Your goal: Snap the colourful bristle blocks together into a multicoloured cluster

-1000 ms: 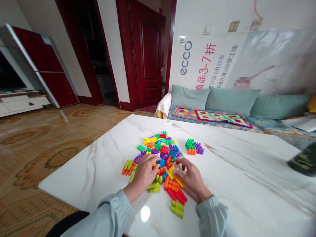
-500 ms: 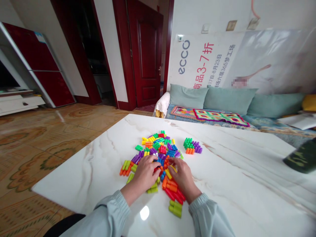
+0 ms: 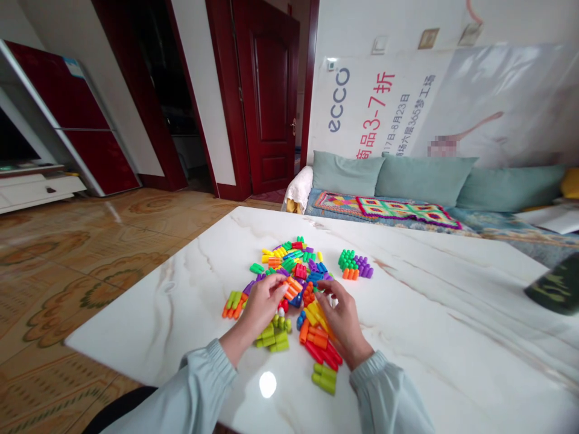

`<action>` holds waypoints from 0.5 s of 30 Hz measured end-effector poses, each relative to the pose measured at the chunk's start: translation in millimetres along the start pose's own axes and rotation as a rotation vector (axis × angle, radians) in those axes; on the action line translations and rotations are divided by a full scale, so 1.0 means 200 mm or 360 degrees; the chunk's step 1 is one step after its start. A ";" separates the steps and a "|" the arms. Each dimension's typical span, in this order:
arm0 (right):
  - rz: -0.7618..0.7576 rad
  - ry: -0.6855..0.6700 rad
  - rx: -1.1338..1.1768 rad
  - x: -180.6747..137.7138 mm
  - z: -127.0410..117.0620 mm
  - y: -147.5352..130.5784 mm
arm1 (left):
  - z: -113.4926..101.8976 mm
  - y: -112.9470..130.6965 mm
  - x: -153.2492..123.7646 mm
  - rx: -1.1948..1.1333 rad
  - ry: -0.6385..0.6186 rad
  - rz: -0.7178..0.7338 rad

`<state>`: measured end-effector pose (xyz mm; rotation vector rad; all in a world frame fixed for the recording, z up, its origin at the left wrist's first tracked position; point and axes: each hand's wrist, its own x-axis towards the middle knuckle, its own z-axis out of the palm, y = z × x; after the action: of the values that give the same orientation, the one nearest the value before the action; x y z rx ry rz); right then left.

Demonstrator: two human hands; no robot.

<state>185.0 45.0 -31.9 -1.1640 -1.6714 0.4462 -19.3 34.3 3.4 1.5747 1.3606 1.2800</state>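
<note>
My left hand (image 3: 262, 302) pinches an orange toy building block (image 3: 293, 289) made of joined rounded pegs, lifted a little over the pile. My right hand (image 3: 338, 312) is at the pile's right side, thumb and fingers curled together. A bit of green shows at its fingertips, but what they hold is unclear. Between and below the hands lie yellow blocks (image 3: 315, 313), orange blocks (image 3: 316, 335), red blocks (image 3: 322, 354) and lime-green blocks (image 3: 274, 337). A red block (image 3: 300, 270) and blue blocks (image 3: 315, 276) lie just beyond.
A separate cluster of green blocks (image 3: 347, 260), purple blocks (image 3: 363, 266) and orange blocks (image 3: 350, 273) sits right of the pile on the white marbled table (image 3: 429, 325). A camouflage-patterned object (image 3: 554, 286) stands at the right edge. A sofa with cushions (image 3: 425, 181) is behind.
My left hand has come up out of the pile with the orange block between its fingers. My right hand has shifted slightly, its fingers drawn closer together.
</note>
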 end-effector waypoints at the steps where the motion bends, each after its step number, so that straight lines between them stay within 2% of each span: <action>1: -0.0044 -0.0019 -0.0001 0.01 0.00 0.01 | 0.00 0.00 0.01 -0.0170 -0.0010 -0.0102; 5: -0.0355 -0.0216 -0.0127 0.04 -0.01 0.02 | 0.01 0.03 0.01 -0.0531 -0.0034 -0.0445; 9: -0.0534 -0.0408 -0.0297 0.09 -0.01 0.03 | 0.01 0.06 -0.01 -0.0640 -0.0105 -0.0546; 15: -0.0467 -0.0296 -0.0270 0.11 0.01 0.09 | 0.00 0.05 0.00 -0.0792 -0.0081 -0.0652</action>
<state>190.3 71.9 -35.3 -0.9977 -2.0377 0.2360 -15.6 32.1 11.5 0.9280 1.1411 1.1914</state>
